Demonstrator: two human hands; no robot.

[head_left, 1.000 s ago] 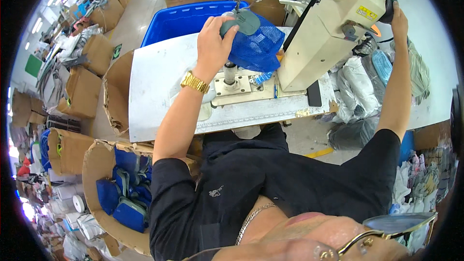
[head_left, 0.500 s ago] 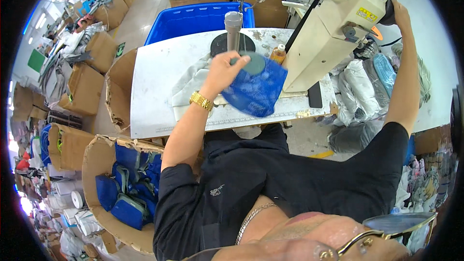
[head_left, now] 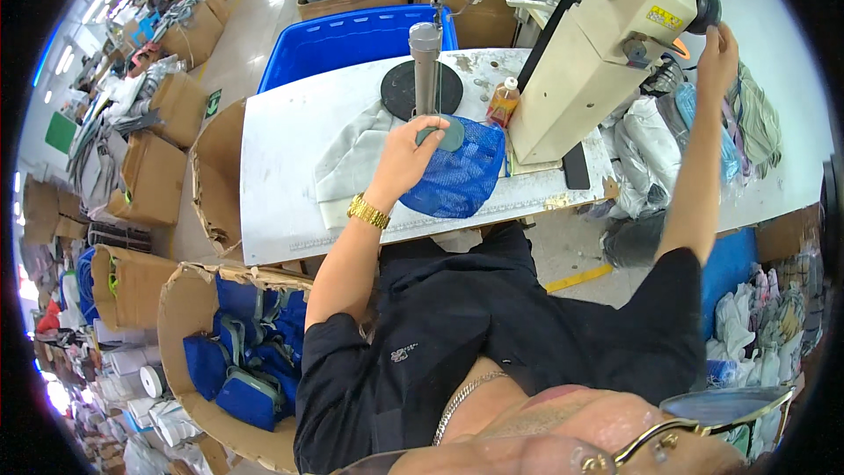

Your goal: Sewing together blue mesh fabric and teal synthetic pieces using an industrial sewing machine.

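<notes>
My left hand (head_left: 406, 158), with a gold watch on the wrist, grips a blue mesh bag piece (head_left: 459, 178) with a grey-green patch, held over the front of the white work table (head_left: 281, 185). The piece hangs just in front of the grey post (head_left: 425, 66) of the cream sewing machine (head_left: 598, 44). My right hand (head_left: 719, 46) is raised at the machine's right end, on or beside its dark handwheel (head_left: 706, 2); whether it grips the wheel is not clear.
A pale grey cloth (head_left: 352, 163) and a small orange bottle (head_left: 502, 102) lie on the table. A blue plastic bin (head_left: 352, 35) stands behind it. A cardboard box of finished blue bags (head_left: 237, 361) sits at lower left, more boxes beyond, fabric heaps at right.
My left hand has drawn the blue mesh piece off the machine's post and toward me, to the table's front. My right hand stayed by the handwheel.
</notes>
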